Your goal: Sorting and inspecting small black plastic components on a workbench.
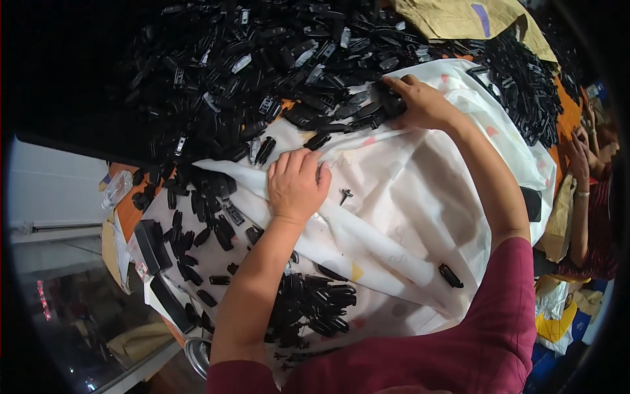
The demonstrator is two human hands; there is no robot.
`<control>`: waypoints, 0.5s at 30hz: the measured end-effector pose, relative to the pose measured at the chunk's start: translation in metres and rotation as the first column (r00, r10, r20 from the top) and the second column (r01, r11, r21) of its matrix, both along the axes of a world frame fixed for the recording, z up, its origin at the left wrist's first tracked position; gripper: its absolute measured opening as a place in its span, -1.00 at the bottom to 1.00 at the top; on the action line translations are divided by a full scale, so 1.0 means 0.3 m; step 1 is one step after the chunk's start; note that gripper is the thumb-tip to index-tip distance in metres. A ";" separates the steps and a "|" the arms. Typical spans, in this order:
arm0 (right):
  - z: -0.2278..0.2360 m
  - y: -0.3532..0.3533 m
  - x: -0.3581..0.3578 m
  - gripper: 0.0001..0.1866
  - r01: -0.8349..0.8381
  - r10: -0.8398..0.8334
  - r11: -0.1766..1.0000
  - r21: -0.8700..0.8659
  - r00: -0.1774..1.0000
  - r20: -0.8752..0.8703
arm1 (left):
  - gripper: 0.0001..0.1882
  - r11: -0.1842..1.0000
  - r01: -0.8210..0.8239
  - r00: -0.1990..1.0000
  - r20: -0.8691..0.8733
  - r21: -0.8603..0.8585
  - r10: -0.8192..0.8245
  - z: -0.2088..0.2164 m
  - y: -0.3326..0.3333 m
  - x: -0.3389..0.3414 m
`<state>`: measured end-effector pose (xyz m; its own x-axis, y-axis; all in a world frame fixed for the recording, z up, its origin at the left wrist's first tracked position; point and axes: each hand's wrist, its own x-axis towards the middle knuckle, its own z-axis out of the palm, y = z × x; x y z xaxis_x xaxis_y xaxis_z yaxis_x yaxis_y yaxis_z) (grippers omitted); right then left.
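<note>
A heap of small black plastic casings spreads across the far side of a white patterned cloth. At the heap's near edge my right hand curls its fingers around a few dark pieces; their exact shape is partly covered. My left hand lies palm down on a raised fold of the cloth, fingers forward and holding nothing visible. More black casings form a smaller pile close to me, under my left forearm. Right of it, a single casing rests on the cloth beside a small dark pin-like part.
Two black boxes stand at the left edge near a clear plastic item. Brown paper sacking lies at the far right over an orange table. Another person's hands are at the right rim.
</note>
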<state>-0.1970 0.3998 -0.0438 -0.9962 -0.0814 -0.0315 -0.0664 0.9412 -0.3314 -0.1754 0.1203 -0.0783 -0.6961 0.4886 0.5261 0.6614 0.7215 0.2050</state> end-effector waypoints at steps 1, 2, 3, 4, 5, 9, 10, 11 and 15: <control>-0.003 -0.012 -0.005 -0.12 -0.004 0.004 1.000 0.000 1.000 0.000 | -0.80 1.000 0.023 1.000 0.003 0.008 -0.023 -0.003 0.006 -0.001; -0.006 -0.027 -0.011 -0.12 0.051 -0.051 0.998 -0.039 0.999 0.003 | -0.82 0.999 0.030 1.000 -0.005 0.019 -0.030 -0.004 0.014 0.000; -0.009 -0.043 -0.016 -0.13 0.109 -0.109 0.991 -0.078 0.994 0.006 | -0.82 0.999 0.032 0.999 -0.007 0.020 -0.032 -0.003 0.015 0.003; -0.015 -0.066 -0.023 -0.12 0.114 -0.116 0.989 -0.099 0.993 -0.016 | -0.83 0.999 0.033 0.999 -0.010 0.014 -0.033 -0.006 0.020 0.005; -0.017 -0.123 -0.031 -0.12 0.163 -0.171 0.979 -0.126 0.983 -0.058 | -0.84 0.999 0.033 0.999 -0.015 0.005 -0.033 -0.004 0.019 0.008; -0.058 -0.342 -0.087 -0.16 -0.114 0.025 0.924 -0.366 0.970 -0.241 | -0.84 1.000 -0.005 1.000 -0.021 -0.031 0.004 -0.016 0.014 0.017; -0.046 -0.400 -0.087 -0.17 -0.226 0.118 0.862 -0.453 0.960 -0.254 | -0.83 0.998 -0.027 1.000 -0.009 -0.059 0.027 -0.010 0.002 0.019; -0.031 -0.442 -0.086 -0.18 -0.335 0.214 0.774 -0.538 0.937 -0.276 | -0.83 0.995 -0.044 0.999 0.018 -0.085 0.046 -0.013 -0.017 0.021; 0.023 -0.350 -0.119 -0.41 -0.192 0.047 0.943 -0.271 0.885 -0.463 | -0.84 1.000 -0.016 1.000 0.002 -0.024 0.016 -0.006 0.011 0.015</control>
